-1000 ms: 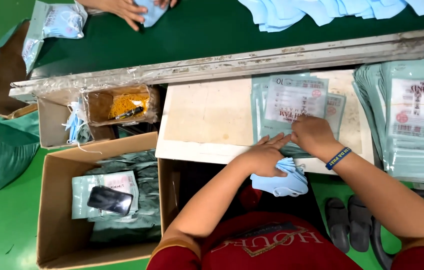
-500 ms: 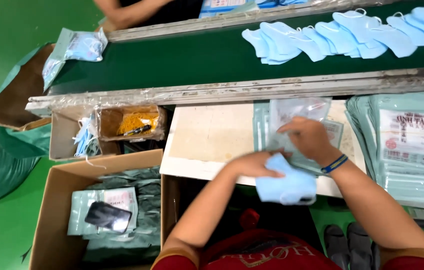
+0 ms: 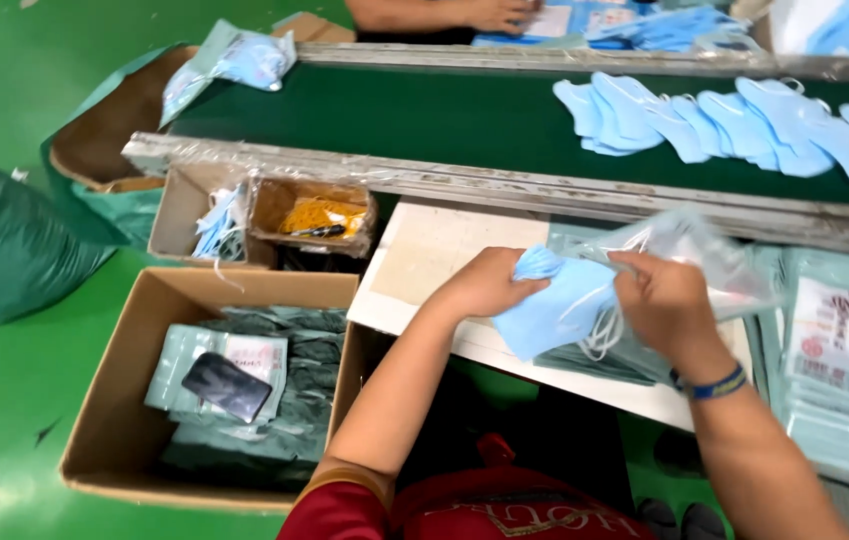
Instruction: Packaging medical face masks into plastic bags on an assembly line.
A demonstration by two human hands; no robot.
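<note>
Pale blue masks (image 3: 556, 308), a small folded stack, are pinched in the left hand (image 3: 489, 283), whose fingers close around the stack's upper left corner, while the right hand (image 3: 666, 300) grips the mouth of a clear plastic bag (image 3: 704, 250) just beside them; the masks touch the bag's opening above the near edge of the white tabletop (image 3: 424, 255). Bare board lies to the left of the hands, open as far as the tabletop's left edge. To the right, a stack of sealed packets (image 3: 844, 360) crowds close to the right forearm. Behind the hands, a metal rail (image 3: 444, 180) borders a dark green conveyor belt (image 3: 394, 115) carrying a row of loose masks (image 3: 734, 125). Below and left, a cardboard box (image 3: 134, 400) on the green floor holds filled packets and a dark phone (image 3: 227, 386). A smaller box (image 3: 312, 215) with yellow contents sits under the rail. Another person's hand (image 3: 494, 14) works across the belt.
</note>
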